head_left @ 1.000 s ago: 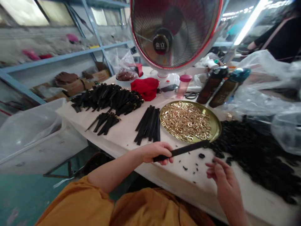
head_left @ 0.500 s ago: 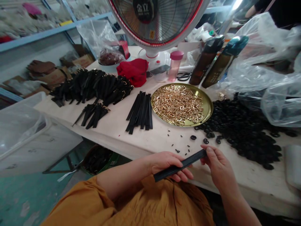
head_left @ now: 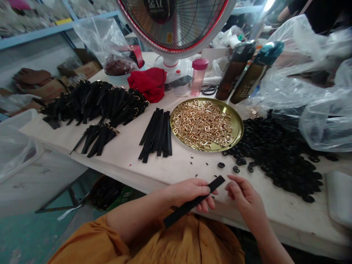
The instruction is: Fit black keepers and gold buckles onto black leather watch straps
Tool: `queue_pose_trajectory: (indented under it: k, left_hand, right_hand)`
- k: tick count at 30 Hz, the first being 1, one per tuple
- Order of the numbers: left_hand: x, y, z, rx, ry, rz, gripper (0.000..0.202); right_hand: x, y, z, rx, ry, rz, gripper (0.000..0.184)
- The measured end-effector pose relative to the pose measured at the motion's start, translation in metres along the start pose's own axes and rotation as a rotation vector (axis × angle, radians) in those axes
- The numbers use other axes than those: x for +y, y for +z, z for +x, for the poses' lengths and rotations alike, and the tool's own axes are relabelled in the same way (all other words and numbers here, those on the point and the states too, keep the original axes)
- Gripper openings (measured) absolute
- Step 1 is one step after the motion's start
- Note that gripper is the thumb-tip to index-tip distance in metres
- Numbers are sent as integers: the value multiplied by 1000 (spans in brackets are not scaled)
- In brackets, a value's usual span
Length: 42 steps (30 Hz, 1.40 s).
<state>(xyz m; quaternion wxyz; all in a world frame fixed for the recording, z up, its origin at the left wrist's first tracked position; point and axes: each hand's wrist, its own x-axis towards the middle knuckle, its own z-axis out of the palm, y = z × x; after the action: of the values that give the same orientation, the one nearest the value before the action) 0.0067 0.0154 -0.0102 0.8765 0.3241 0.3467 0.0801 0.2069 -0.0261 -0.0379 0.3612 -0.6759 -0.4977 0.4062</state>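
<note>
A flat black strap (head_left: 194,202) lies slantwise across my left hand (head_left: 196,192), pinched between the thumb and the fingers. Its upper end points to the right, toward my right hand (head_left: 243,194). That hand is off the strap, its fingers loosely bent and apart, with nothing visible in them. Beyond my hands lies a small stack of similar black straps (head_left: 156,135) on the table. To its right stands a round gold tray (head_left: 238,126) full of small gold buckles (head_left: 202,124). Small black rings (head_left: 221,165) and tiny black bits lie just past my fingers.
A heap of black rings (head_left: 277,157) covers the table's right side, near clear plastic bags (head_left: 302,73). Black straps with buckles (head_left: 93,101) are piled at left. A fan (head_left: 176,25), a red cloth (head_left: 148,82), a pink-lidded bottle (head_left: 198,77) and spray cans (head_left: 236,69) stand behind.
My right hand has let go of the strap's end and sits slightly apart from it. The strap has turned over in my left hand and shifted down and left. The view has shifted slightly.
</note>
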Motion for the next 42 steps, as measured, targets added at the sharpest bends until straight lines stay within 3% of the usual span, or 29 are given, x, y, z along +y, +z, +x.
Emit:
queue_pose_trajectory:
  k: [4, 8, 13, 20, 25, 30, 34, 42]
  left_hand:
    - [9, -8, -2, 166, 112, 169, 23]
    - [10, -5, -4, 235, 110, 272, 20]
    - [4, -5, -10, 266, 138, 297, 22]
    - [3, 6, -6, 311, 224, 453, 21]
    - [-1, 10, -5, 390, 353, 678, 21]
    - [-5, 10, -11, 454, 381, 834, 24]
    - [-5, 9, -10, 449, 367, 815, 26]
    - [-7, 6, 2, 405, 310, 630, 28]
  right_hand:
    - [-3, -12, 23, 181, -195, -326, 30]
    - [-18, 0, 51, 73, -319, -452, 20]
    - [-22, 10, 64, 23, -240, -294, 7]
    - [-18, 8, 36, -36, -26, 160, 26]
    - [-21, 16, 21, -124, 73, 459, 28]
    - [-21, 21, 19, -99, 134, 627, 23]
    - [-20, 20, 19, -100, 197, 719, 33]
    - [-23, 25, 15, -31, 157, 765, 19]
